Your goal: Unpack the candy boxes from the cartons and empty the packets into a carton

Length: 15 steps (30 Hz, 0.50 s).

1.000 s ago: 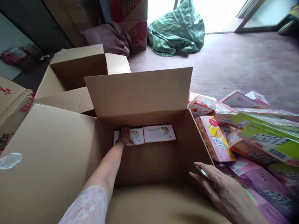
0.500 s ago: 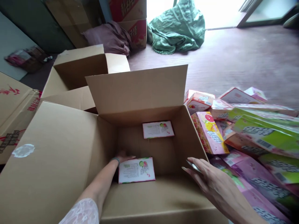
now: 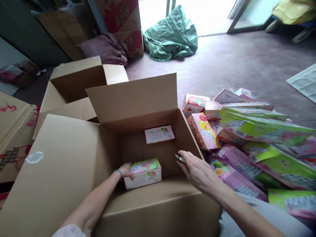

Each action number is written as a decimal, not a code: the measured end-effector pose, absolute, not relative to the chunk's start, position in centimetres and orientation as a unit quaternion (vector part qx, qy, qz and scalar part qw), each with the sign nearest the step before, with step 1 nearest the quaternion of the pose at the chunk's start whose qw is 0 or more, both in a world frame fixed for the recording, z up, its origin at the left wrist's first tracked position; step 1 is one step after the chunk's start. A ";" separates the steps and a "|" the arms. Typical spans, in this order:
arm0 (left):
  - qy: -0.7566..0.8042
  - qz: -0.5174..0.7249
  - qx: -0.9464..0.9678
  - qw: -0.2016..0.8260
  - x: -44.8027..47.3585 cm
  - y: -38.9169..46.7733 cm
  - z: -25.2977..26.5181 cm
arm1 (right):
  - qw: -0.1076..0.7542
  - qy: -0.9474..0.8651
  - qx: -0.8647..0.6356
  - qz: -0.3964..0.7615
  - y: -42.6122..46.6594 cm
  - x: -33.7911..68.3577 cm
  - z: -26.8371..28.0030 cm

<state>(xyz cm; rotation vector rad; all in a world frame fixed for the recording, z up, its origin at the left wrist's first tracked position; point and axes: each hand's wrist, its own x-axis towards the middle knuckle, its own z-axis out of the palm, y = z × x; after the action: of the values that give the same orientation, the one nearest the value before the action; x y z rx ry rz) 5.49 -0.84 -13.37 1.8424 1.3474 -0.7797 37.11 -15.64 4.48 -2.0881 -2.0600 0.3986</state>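
Note:
Inside the open cardboard box (image 3: 158,204), my left hand (image 3: 126,170) grips the left end of a small printed carton (image 3: 145,178). The carton has a white side facing me and a green-and-pink top with fruit pictures. Farther back in the box, a second white-faced carton (image 3: 160,134) lies on the bottom. My right hand (image 3: 195,169) is over the box's right side, its thumb and fingers pinching a thin silvery object (image 3: 180,158) whose kind I cannot make out. Neither carton touches my right hand.
Right of the box lies a pile of fruit-printed cartons, among them a pink-yellow carton (image 3: 204,131) and green packs (image 3: 261,126). Another open cardboard box (image 3: 74,82) stands behind left. A green sack (image 3: 171,39) and stacked red-printed boxes (image 3: 129,41) are at the back.
The near carton has tipped so that its coloured top shows; my left hand has come up onto its end. The view has shifted right. My right hand still pinches the silvery object.

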 end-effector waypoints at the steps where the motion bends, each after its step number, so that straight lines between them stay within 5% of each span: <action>1: 0.526 -0.290 0.724 0.339 6.0 -1.3 -12.2 | 0.088 -0.693 -0.700 0.145 -15.5 36.9 4.7; 5: 0.547 -0.207 0.765 0.269 7.6 -2.8 -5.4 | 0.121 -0.687 -0.696 0.169 -15.2 36.5 5.6; 11: 0.550 0.017 0.791 0.267 6.7 -6.7 8.2 | 0.284 -0.666 -0.677 0.133 -17.5 35.4 10.0; 15: 0.503 0.151 0.793 0.309 5.4 -12.5 11.8 | 0.246 -0.688 -0.677 0.088 -20.9 32.9 14.6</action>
<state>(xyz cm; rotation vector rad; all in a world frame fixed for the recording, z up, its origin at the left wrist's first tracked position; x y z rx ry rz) 5.40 -12.51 11.82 2.0956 1.3301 0.3982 32.85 -20.93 14.61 -1.8472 -1.8768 0.2391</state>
